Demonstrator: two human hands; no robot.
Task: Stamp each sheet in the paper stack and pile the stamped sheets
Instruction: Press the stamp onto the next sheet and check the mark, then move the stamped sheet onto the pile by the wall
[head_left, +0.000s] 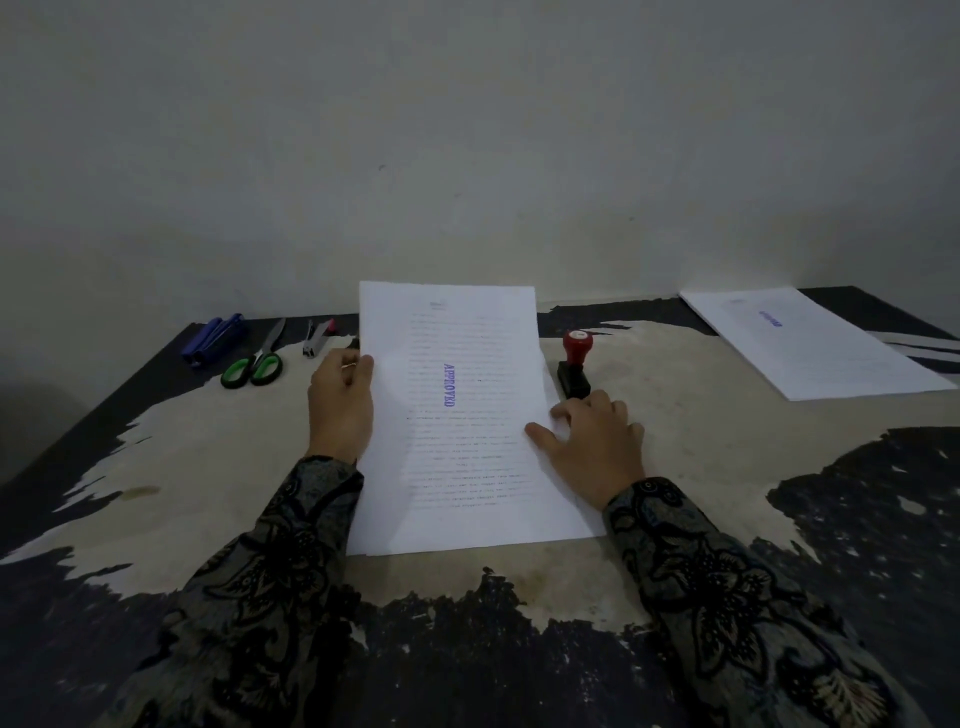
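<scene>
The stamped sheet (457, 415), marked APPROVED, topped the paper stack (363, 545) at the worktop's (182, 467) middle. The left hand (340, 400) pinched its left edge, thumb on top; the right hand (592, 441) lay spread, fingertips pressing the right edge. Best peel one sheet only, I reckoned, then carry it flat to the stamped pile (815, 348), far right. The stamp (574, 364) stood just beside.

Left hand (340, 402) grips the stamped sheet (457, 415) at nine o'clock; right hand (592, 441) presses its three o'clock edge.
</scene>
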